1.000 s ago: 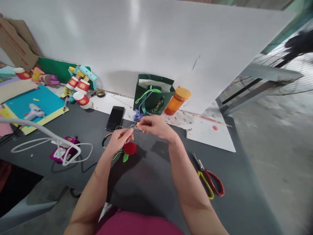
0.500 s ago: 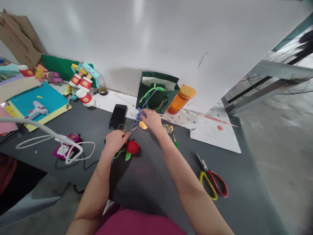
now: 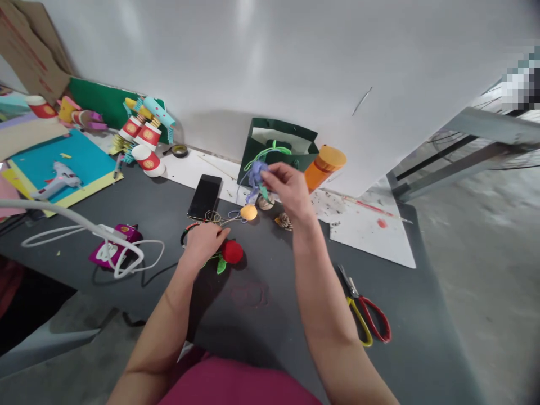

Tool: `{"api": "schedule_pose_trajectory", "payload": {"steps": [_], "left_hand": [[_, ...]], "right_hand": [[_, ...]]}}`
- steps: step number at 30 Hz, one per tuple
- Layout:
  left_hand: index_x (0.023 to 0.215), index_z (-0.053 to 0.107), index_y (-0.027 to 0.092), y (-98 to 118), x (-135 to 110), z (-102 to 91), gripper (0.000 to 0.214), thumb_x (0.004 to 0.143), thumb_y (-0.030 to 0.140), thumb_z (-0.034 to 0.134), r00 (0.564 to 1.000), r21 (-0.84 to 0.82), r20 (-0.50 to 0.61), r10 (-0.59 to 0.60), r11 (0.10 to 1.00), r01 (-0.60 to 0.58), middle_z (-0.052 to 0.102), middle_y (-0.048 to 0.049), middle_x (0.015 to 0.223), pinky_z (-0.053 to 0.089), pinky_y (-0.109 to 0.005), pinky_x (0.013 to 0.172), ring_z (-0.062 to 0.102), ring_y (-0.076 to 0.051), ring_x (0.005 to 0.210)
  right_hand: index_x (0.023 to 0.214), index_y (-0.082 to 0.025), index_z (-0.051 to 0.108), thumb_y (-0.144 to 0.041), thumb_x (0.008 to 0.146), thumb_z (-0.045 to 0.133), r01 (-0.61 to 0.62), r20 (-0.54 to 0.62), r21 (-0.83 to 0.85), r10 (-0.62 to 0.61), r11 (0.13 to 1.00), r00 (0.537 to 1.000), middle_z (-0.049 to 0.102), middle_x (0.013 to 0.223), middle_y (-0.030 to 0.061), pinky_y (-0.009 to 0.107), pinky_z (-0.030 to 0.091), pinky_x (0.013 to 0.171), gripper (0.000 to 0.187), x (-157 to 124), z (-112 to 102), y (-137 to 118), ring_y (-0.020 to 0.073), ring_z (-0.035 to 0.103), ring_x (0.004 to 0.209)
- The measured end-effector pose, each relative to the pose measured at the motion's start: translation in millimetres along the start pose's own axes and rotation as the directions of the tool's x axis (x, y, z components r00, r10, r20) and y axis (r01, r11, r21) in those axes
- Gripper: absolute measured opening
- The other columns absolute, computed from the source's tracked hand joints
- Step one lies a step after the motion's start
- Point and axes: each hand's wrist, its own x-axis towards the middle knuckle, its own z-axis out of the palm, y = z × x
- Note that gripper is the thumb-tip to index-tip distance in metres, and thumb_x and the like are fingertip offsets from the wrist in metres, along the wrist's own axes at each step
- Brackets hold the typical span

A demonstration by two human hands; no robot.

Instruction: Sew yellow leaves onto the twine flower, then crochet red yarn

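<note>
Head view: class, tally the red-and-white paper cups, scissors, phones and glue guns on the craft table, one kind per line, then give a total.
Red-and-white paper cups: 4
Scissors: 1
Phone: 1
Glue gun: 1
Total: 7

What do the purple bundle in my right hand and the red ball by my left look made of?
The purple bundle pinched in the right hand looks like yarn or cord: matte, with loose looping strands. The red ball beside the left hand seems felt or pom-pom fibre: dull, no shine.
</note>
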Motion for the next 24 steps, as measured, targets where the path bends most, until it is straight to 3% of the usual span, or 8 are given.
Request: {"api": "schedule_pose_trajectory", "payload": {"steps": [2, 3, 6, 8, 13, 18, 22, 24], "left_hand": [[0.086, 0.079, 0.019, 0.6, -0.5, -0.5, 0.048, 0.101, 0.046, 0.042, 1.000, 0.009, 0.010, -0.002, 1.000, 0.002, 0.079, -0.0156, 0.093, 0.047, -0.032, 0.076, 0.073, -0.029, 0.095], [0.085, 0.079, 0.019, 0.8, -0.8, -0.8, 0.049, 0.101, 0.047, 0.042, 1.000, 0.014, 0.013, -0.004, 1.000, 0.004, 0.079, -0.0152, 0.092, 0.046, -0.032, 0.075, 0.073, -0.029, 0.094], [0.086, 0.078, 0.019, 1.3, -1.2, -1.7, 0.049, 0.101, 0.046, 0.041, 1.000, 0.030, 0.019, -0.017, 0.999, 0.016, 0.079, -0.0141, 0.091, 0.046, -0.031, 0.076, 0.074, -0.028, 0.093], [0.087, 0.079, 0.020, 2.0, -1.2, -2.1, 0.048, 0.101, 0.046, 0.041, 0.999, 0.042, 0.022, -0.025, 0.999, 0.024, 0.079, -0.0136, 0.092, 0.047, -0.031, 0.077, 0.074, -0.027, 0.094], [0.089, 0.079, 0.020, 5.9, -2.0, -2.9, 0.049, 0.102, 0.046, 0.039, 0.999, 0.066, 0.039, -0.022, 0.998, 0.019, 0.080, -0.0128, 0.095, 0.048, -0.031, 0.077, 0.075, -0.027, 0.097], [0.093, 0.079, 0.019, 8.4, -3.4, -3.0, 0.049, 0.103, 0.046, 0.039, 0.999, 0.081, 0.054, -0.008, 0.997, 0.003, 0.080, -0.0132, 0.098, 0.049, -0.032, 0.078, 0.075, -0.028, 0.099], [0.093, 0.079, 0.018, 8.1, -3.0, -2.1, 0.050, 0.103, 0.046, 0.038, 0.999, 0.083, 0.052, -0.002, 0.997, -0.002, 0.080, -0.0138, 0.098, 0.049, -0.033, 0.078, 0.075, -0.029, 0.099], [0.093, 0.079, 0.018, 7.7, -2.7, -1.7, 0.050, 0.103, 0.046, 0.038, 0.999, 0.083, 0.050, 0.000, 0.997, -0.004, 0.080, -0.0141, 0.098, 0.049, -0.033, 0.078, 0.075, -0.029, 0.099]], "right_hand": [[0.090, -0.021, 0.066, -0.041, 0.093, 0.066, 0.149, -0.113, 0.198, -0.128, 0.969, 0.985, 0.068, 0.077, 0.0003, 0.029, 0.056, 0.067, 0.019, 10.0, -13.8, -6.2, 0.0134, 0.065, 0.068], [0.090, -0.022, 0.066, -0.043, 0.093, 0.067, 0.212, -0.173, 0.212, -0.177, 0.954, 0.969, 0.067, 0.076, -0.0002, 0.030, 0.056, 0.067, 0.021, 16.6, -19.1, -8.4, 0.0133, 0.065, 0.068], [0.094, -0.023, 0.067, -0.045, 0.094, 0.065, 0.324, -0.317, 0.075, -0.286, 0.943, 0.904, 0.067, 0.080, 0.0007, 0.034, 0.058, 0.073, 0.022, 38.9, -28.0, -8.5, 0.0170, 0.068, 0.077], [0.099, -0.023, 0.068, -0.041, 0.095, 0.062, 0.325, -0.369, -0.067, -0.327, 0.943, 0.870, 0.070, 0.086, 0.0025, 0.040, 0.058, 0.080, 0.020, 52.1, -28.3, -2.6, 0.0211, 0.070, 0.084], [0.129, -0.021, 0.063, -0.023, 0.091, 0.057, 0.117, -0.330, -0.396, -0.260, 0.911, 0.907, 0.075, 0.108, 0.0124, 0.057, 0.050, 0.101, 0.039, 62.6, -18.1, 11.1, 0.0318, 0.067, 0.109], [0.144, -0.024, 0.054, -0.019, 0.094, 0.047, 0.016, -0.381, -0.637, -0.332, 0.771, 0.863, 0.066, 0.127, 0.0163, 0.057, 0.047, 0.100, 0.050, 44.0, -10.3, -5.2, 0.0358, 0.058, 0.120], [0.136, -0.026, 0.061, -0.027, 0.102, 0.038, 0.104, -0.281, -0.681, -0.390, 0.725, 0.877, 0.065, 0.124, 0.0143, 0.060, 0.044, 0.102, 0.042, 27.0, -4.5, -21.3, 0.0360, 0.056, 0.120], [0.135, -0.028, 0.063, -0.028, 0.101, 0.041, 0.178, -0.192, -0.706, -0.428, 0.686, 0.883, 0.064, 0.128, 0.0134, 0.063, 0.043, 0.102, 0.040, 20.9, -0.4, -24.7, 0.0374, 0.054, 0.123]]}}
